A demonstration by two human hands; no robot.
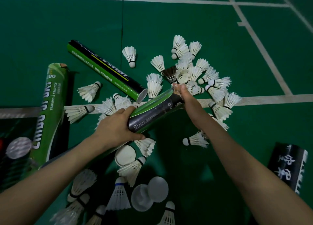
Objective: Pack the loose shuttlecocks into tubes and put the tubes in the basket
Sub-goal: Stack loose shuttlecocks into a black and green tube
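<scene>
Left side: big green tube (50, 109) by my left forearm, and a spare tube (108, 70) lies on the floor further out with its open mouth toward the pile. My left hand (116, 126) is wrapped round the near end of the held tube (155, 111), which angles up and away to the right. My right hand (182, 92) is at its far mouth, fingers curled over the rim. White bits show at the fingertips, but I can't tell if I'm pinching a shuttlecock or just the rim (back of hand blocks it). Loose shuttlecocks (194, 72) are heaped just beyond that mouth, with more scattered near me, plus a few white caps (125, 155). Near right: black tube (288, 167) on the floor. I can't make out a basket.

Step, as I read it: loading the held tube, early on, most shuttlecocks still loose. Next: take one from the heap, cork first, line it up with the mouth and push it in without crushing feathers. Keep the left grip steady.
</scene>
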